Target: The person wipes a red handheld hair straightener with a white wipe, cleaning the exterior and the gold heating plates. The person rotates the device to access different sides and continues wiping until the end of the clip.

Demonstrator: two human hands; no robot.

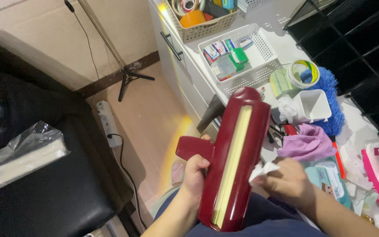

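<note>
Dark red plastic, the long lint roller holder (235,158) stands over the person's lap, its pale yellow roll showing in the slot. Left hand (194,173) is closed on its side handle; right hand (288,182) pinches a white wipe (262,170) against its edge. Wiping looks underway, the counter (281,19) cluttered beside.

Glossy dark-red roller (237,153) with pale yellow strip, held upright over the lap, crumpled white tissue (262,170) touching its right edge
</note>
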